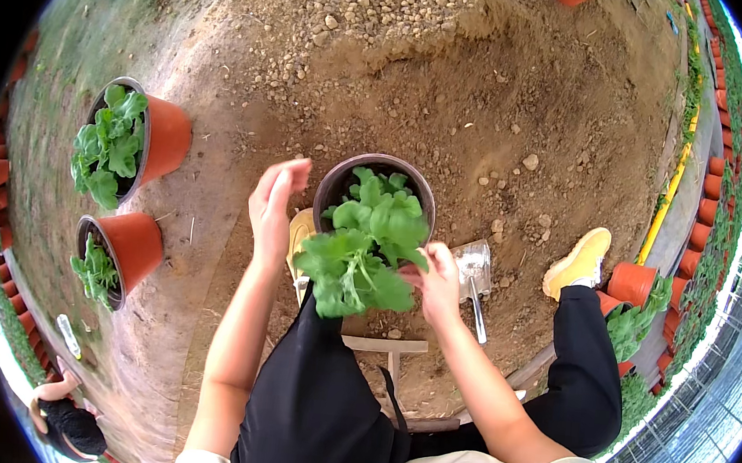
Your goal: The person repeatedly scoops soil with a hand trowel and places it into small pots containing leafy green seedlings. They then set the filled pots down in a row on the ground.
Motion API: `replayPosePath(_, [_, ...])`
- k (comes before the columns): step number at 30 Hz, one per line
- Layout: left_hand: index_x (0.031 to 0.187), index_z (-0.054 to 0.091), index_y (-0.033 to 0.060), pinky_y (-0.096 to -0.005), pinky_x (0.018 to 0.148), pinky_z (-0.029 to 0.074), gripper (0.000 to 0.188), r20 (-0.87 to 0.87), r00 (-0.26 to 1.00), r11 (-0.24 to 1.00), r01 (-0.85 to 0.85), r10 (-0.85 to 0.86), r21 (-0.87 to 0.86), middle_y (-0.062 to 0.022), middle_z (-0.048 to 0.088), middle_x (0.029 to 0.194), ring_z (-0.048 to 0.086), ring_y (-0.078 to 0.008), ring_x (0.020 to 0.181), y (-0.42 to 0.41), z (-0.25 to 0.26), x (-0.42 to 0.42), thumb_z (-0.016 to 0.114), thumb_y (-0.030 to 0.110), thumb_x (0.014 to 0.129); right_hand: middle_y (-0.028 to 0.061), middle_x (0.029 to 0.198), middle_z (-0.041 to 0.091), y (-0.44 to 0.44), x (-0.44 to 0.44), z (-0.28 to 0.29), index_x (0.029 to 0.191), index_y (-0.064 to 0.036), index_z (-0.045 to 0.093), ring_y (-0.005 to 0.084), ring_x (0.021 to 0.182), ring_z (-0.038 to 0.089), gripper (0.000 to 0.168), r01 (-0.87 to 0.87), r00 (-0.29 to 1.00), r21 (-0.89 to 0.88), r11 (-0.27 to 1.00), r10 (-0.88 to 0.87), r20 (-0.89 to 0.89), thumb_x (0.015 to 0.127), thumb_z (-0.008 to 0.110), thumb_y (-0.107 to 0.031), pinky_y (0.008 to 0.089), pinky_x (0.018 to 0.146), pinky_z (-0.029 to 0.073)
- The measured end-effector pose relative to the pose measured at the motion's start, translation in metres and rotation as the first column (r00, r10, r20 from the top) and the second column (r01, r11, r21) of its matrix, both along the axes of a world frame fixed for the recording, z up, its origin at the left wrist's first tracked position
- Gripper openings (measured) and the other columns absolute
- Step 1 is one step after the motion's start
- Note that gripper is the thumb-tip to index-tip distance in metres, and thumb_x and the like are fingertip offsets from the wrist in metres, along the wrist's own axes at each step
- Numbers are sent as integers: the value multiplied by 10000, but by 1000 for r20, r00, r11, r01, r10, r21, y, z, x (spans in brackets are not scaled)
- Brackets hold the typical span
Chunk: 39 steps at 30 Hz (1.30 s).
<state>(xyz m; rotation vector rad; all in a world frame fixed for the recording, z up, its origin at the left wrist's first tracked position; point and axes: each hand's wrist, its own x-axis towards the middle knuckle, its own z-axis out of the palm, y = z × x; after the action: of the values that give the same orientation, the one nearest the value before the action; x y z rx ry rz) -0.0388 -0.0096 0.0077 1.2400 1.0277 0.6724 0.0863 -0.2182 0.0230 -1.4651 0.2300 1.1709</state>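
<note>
A leafy green plant grows in a brown-rimmed plastic pot on the bare soil in front of me. Its broad leaves spread over the near rim and look slightly blurred. To the left of the pot, my left hand is raised with nothing in it, its palm towards the plant. My right hand is at the plant's right side, with its fingertips around the edge of a lower leaf. Whether they pinch the leaf is not clear. Just right of that hand, a metal hand shovel lies on the soil.
Two orange pots with plants stand at left. A gravelly soil mound rises ahead. By my yellow shoe are more orange pots. A plastic bottle lies at left, near another person. A low wooden stool is below me.
</note>
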Motion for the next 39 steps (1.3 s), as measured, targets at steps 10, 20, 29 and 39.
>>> replayPosePath(10, [1238, 430, 28, -381, 931, 389, 678, -708, 280, 453, 889, -648, -62, -215, 499, 1181, 482, -342, 1100, -20, 32, 93, 613, 438, 730, 156, 895, 551, -187, 20, -85, 912, -41, 537, 332, 891, 531, 327, 34, 679, -987, 154, 721, 136, 634, 667, -152, 436, 791, 430])
replayPosePath(20, [1102, 549, 34, -313, 984, 320, 383, 123, 246, 199, 930, -961, -309, -146, 448, 1284, 418, -239, 1189, 4, -11, 77, 549, 178, 747, 22, 596, 479, -173, -65, -40, 977, -88, 446, 113, 433, 477, 129, 157, 988, -453, 877, -140, 71, 901, 476, -188, 239, 361, 392])
replayPosePath(29, [1106, 560, 10, -304, 892, 390, 464, 335, 175, 39, 926, -926, -375, -76, 594, 1035, 516, -156, 980, 12, -9, 81, 545, 376, 820, 13, 520, 454, -80, 55, -71, 963, -116, 490, 118, 358, 433, 162, 421, 902, -341, 841, -349, 253, 914, 448, -264, 256, 298, 345])
replayPosePath(39, [960, 630, -33, -325, 900, 398, 642, 249, 133, -58, 771, -959, -635, -108, 617, 1001, 555, -203, 955, 20, 7, 94, 330, 531, 900, 111, 606, 519, -27, 290, -89, 1071, -88, 472, 208, 404, 484, 263, 443, 893, -293, 847, -389, 226, 891, 481, -279, 342, 329, 368])
